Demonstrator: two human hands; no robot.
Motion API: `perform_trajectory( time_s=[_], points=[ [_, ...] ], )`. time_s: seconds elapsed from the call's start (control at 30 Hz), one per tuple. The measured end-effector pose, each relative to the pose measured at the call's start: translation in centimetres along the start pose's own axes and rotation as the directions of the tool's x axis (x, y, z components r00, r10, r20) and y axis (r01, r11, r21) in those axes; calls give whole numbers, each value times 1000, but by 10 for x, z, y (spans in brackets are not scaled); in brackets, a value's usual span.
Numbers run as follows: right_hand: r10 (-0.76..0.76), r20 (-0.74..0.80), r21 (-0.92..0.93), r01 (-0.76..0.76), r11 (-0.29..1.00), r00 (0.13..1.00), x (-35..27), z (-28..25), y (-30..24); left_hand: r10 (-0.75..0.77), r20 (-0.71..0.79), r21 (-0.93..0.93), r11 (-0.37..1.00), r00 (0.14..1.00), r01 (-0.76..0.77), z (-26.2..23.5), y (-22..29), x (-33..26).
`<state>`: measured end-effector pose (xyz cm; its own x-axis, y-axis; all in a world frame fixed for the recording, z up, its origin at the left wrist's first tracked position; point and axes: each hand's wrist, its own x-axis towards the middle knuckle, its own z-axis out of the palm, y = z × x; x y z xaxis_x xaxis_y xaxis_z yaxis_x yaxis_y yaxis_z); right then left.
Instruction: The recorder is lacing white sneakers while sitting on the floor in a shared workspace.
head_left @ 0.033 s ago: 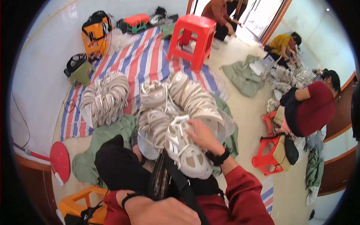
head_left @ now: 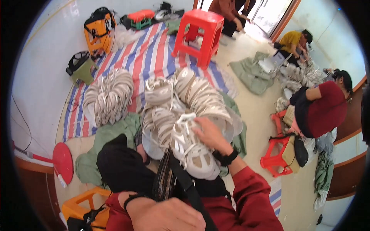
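A white and beige sneaker (head_left: 194, 152) rests in front of me, toe toward me, with laces across its upper. My right hand (head_left: 210, 133) grips its right side near the ankle opening, fingers bent against the upper. Close to my body, my left hand (head_left: 169, 215) is closed with its knuckles up; whatever lies inside it is hidden. Beyond the sneaker, nested rows of similar sneakers (head_left: 200, 94) fan out, with another sneaker (head_left: 158, 90) on top. A black bag with a strap (head_left: 163, 175) hangs between my arms and partly covers the nearest shoe's edge.
To the left, another bundle of sneakers (head_left: 110, 98) sits on a striped sheet (head_left: 148, 48). A red stool (head_left: 200, 32) stands beyond. An orange stool (head_left: 83, 202) is at lower left. At right, a person in dark red (head_left: 322, 109) and another in yellow (head_left: 291, 44) sit near shoe piles.
The view has shifted slightly, so the scene sits a little differently in the picture. Both hands keep nearly the same pose, the right still on the sneaker.
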<state>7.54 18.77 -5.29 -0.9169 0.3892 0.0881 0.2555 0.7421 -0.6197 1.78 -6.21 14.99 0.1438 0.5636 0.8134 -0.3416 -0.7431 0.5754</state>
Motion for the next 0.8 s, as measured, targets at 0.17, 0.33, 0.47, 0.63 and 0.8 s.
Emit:
perform_trajectory(
  time_s=[0.17,0.33,0.47,0.63,0.8],
  points=[
    [20,-4,130,-19,991,1000,-3,-14,15,-210,-309,716,590,928,372,-32,-25,-12],
    [110,-38,573,-68,817,993,-15,-5,23,-280,-703,636,165,654,754,-73,-101,-102],
    [245,-30,759,-138,637,969,-43,-13,30,-440,-698,590,94,565,802,-71,-113,-111],
    [260,-80,706,-130,697,962,-70,-15,19,-466,-678,631,29,569,775,-63,-123,-98],
    [-3,-188,378,75,923,982,-79,-22,-4,-421,-633,740,-84,650,667,-62,-132,-97]
  ],
)
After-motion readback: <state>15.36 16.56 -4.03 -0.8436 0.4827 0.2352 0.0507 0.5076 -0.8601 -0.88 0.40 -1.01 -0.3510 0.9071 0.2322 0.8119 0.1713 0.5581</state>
